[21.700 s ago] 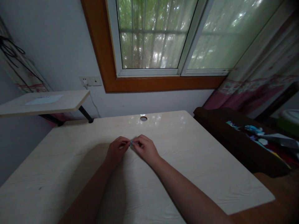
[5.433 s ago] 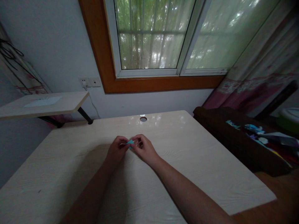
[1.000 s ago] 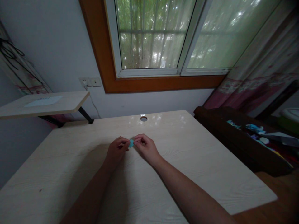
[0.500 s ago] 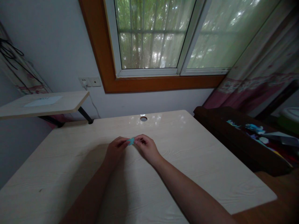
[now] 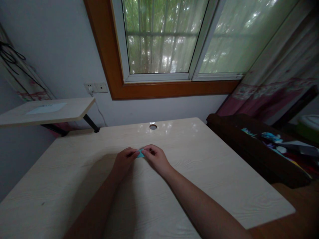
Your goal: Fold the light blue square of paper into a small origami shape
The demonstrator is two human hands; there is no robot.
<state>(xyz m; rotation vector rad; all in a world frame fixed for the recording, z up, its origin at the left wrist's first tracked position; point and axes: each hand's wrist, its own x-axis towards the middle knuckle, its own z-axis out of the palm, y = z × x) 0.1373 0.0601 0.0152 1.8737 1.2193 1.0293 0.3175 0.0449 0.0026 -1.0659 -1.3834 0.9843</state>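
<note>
A small piece of turquoise folded paper (image 5: 140,154) is pinched between my two hands, just above or on the pale wood-grain desk (image 5: 211,159). My left hand (image 5: 124,159) grips its left side with thumb and fingers closed. From the other side, my right hand (image 5: 157,157) holds the right edge in a similar pinch. Part of the paper is covered by the fingertips, and its exact folds are too small to make out.
Beyond my hands the desk has a round cable hole (image 5: 153,127). A raised shelf (image 5: 72,113) on black legs, with a pale sheet (image 5: 47,108) on it, stands at the left. To the right is a dark brown piece of furniture (image 5: 231,142) with assorted things on it.
The turquoise paper has turned slightly between my fingers and now shows a more triangular outline, lower down. Both hands have shifted only a little.
</note>
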